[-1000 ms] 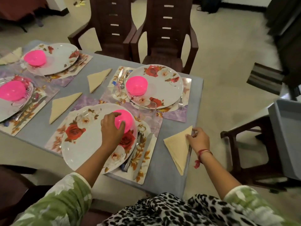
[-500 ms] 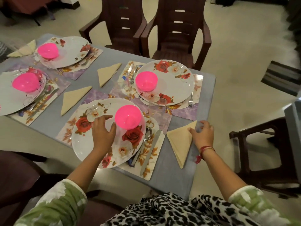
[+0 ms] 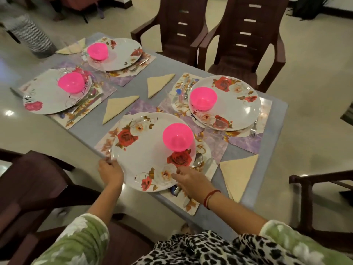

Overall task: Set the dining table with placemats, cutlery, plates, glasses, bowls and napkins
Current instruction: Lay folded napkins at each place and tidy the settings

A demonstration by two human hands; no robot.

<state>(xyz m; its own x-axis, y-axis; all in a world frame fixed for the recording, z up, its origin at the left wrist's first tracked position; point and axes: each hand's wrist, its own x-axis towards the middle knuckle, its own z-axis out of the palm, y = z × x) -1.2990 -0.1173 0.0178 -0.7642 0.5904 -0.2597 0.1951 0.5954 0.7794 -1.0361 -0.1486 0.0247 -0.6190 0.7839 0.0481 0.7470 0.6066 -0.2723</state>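
Plate point(image 3: 145, 150), pink bowl point(image 3: 178, 137) on it, placemat point(image 3: 104, 145) beneath

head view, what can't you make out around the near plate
- cutlery: head view, mostly under near plate and right hand; pieces uncountable.
- right hand's grip: head view, fingers overlap the rim; over or under unclear.
- far napkin: head view, blurred and small.

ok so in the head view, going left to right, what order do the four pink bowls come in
bowl on the left plate → bowl on the far plate → bowl on the near plate → bowl on the right plate
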